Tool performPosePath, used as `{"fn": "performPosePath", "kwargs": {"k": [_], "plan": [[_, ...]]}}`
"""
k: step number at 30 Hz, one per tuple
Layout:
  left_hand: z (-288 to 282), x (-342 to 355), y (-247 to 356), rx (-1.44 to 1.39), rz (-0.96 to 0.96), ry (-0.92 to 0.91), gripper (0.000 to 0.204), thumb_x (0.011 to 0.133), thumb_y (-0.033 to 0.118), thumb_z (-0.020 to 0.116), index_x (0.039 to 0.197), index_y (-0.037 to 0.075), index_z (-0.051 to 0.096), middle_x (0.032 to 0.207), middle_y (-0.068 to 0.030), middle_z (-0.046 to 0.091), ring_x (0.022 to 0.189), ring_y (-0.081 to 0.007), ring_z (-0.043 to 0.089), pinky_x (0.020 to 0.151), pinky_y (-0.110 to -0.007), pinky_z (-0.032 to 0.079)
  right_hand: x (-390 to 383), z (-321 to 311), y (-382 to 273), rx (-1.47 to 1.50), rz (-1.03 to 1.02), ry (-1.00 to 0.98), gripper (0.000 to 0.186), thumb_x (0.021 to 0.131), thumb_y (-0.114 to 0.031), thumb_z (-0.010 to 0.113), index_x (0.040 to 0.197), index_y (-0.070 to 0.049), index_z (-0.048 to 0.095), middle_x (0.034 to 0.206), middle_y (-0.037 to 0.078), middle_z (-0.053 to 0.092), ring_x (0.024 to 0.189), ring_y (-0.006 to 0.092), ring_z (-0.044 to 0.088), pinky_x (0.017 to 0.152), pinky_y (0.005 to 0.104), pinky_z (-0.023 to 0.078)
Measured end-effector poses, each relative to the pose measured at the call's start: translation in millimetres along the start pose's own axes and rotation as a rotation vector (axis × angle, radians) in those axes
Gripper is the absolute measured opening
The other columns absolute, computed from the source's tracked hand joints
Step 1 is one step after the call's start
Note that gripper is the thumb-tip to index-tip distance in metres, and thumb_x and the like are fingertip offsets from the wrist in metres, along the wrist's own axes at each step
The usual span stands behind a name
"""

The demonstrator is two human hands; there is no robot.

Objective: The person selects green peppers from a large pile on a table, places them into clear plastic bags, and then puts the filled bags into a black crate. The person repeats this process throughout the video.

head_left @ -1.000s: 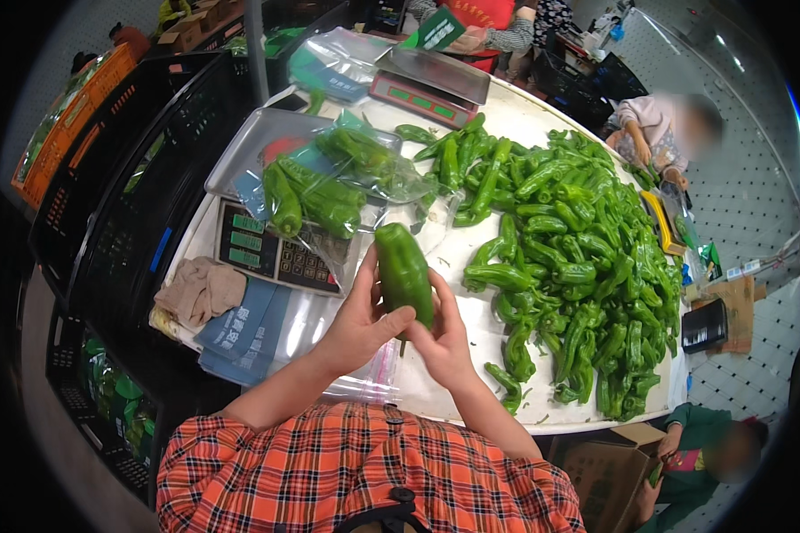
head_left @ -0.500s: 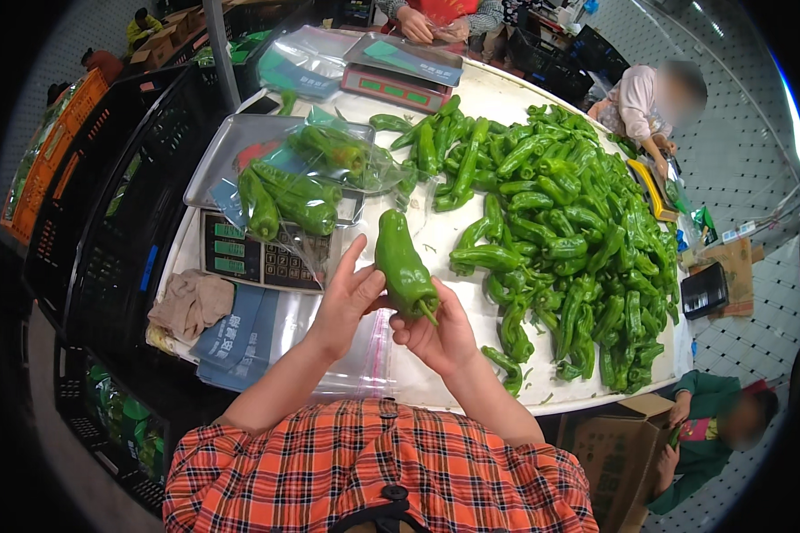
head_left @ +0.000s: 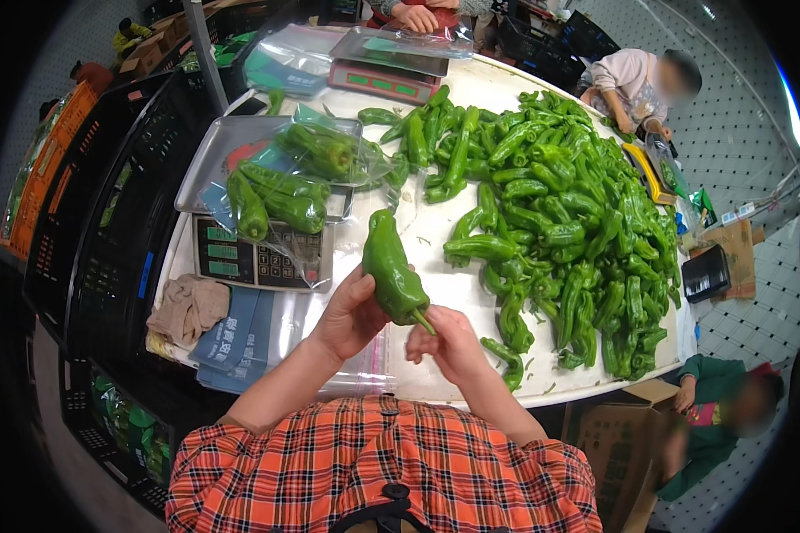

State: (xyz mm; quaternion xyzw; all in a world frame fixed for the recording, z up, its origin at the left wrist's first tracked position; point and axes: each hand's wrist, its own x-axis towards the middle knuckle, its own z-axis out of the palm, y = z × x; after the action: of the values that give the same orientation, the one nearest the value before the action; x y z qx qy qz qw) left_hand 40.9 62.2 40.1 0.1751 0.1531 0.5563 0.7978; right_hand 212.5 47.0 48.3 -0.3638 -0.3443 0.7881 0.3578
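My left hand [head_left: 347, 311] holds a large green pepper [head_left: 389, 258] upright, tip up, with its stem toward me. My right hand [head_left: 443, 338] is at the lower end, thumb and forefinger pinched on the stem [head_left: 425, 322], other fingers curled. Beyond them, clear bags of peppers [head_left: 276, 195] lie across a digital scale [head_left: 218, 249] with a steel pan [head_left: 200, 173]. A big loose heap of green peppers [head_left: 569, 204] covers the right of the white table [head_left: 413, 373]. A beige cloth [head_left: 191, 306], blue printed bags [head_left: 231, 346] and clear plastic sit at the near left.
Black crates [head_left: 98, 231] and an orange crate [head_left: 36, 164] stand left, beside a metal post [head_left: 203, 62]. A red scale [head_left: 373, 84] is at the back. Co-workers [head_left: 636, 84] work at right, at lower right [head_left: 720, 453] and at the far edge [head_left: 413, 18]. A cardboard box [head_left: 618, 453] stands below.
The pepper has turned stem-toward-me and shifted slightly left in my left hand; my right hand has moved from cradling it to its stem. The view has shifted slightly.
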Motion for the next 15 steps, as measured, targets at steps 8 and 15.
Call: {"fn": "performPosePath", "kwargs": {"k": [8, 15], "plan": [[-9, 1, -9, -0.231, -0.146, 0.133, 0.054, 0.079, 0.037, 0.063, 0.122, 0.011, 0.043, 0.111, -0.0055, 0.055, 0.097, -0.0174, 0.058, 0.066, -0.032, 0.057, -20, -19, -17, -0.089, -0.357, 0.208, 0.02, 0.088, -0.015, 0.05, 0.096, 0.002, 0.057, 0.072, 0.008, 0.061, 0.059, 0.0114, 0.056, 0.053, 0.0212, 0.044], [1, 0, -9, -0.094, -0.156, 0.345, 0.044, 0.075, 0.04, 0.068, 0.106, 0.012, 0.054, 0.099, -0.0048, 0.061, 0.089, -0.015, 0.061, 0.068, -0.026, 0.055, -18, -9, -8, -0.455, -0.61, 0.455, 0.023, 0.078, -0.002, 0.06, 0.101, -0.001, 0.056, 0.092, 0.008, 0.06, 0.081, 0.0152, 0.058, 0.067, 0.023, 0.046]]}}
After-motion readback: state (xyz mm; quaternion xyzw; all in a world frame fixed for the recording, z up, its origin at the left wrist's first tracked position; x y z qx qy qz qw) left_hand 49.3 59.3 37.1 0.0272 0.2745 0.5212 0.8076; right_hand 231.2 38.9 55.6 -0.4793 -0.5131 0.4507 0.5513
